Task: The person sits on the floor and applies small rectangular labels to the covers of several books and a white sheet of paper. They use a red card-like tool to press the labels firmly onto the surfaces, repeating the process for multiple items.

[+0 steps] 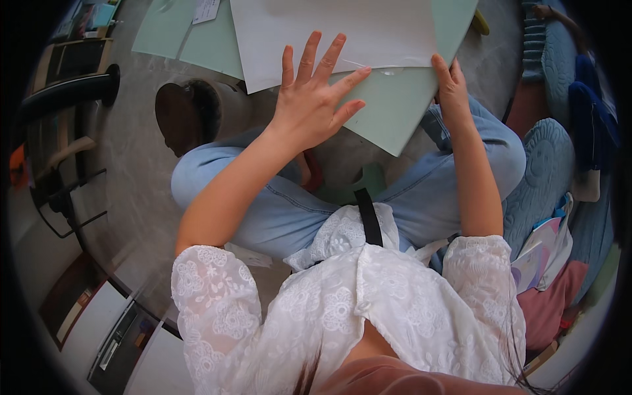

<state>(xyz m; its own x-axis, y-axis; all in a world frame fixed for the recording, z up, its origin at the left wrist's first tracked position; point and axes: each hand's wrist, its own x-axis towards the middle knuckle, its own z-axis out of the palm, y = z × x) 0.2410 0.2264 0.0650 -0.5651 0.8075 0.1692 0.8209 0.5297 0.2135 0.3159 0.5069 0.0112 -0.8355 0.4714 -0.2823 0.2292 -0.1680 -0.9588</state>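
A large white sheet [335, 29], glossy along its near edge, lies on a pale green glass-like panel [390, 108] before me. My left hand [313, 94] rests over the sheet's near edge with its fingers spread, holding nothing. At the panel's right edge is my right hand [452, 94], its thumb by the near right corner of the sheet and its fingers around the panel's edge. Whether it also pinches the sheet is hard to tell. One corner of the panel points towards my lap, between my knees in blue jeans [237, 197].
A dark round-topped stool-like object [180, 118] stands left of my knee. A card with writing [206, 11] lies on the panel's far left. At right are a blue quilted seat [543, 168], printed papers [535, 256] and another person's arm [568, 22]. A black curved bar [74, 91] is at left.
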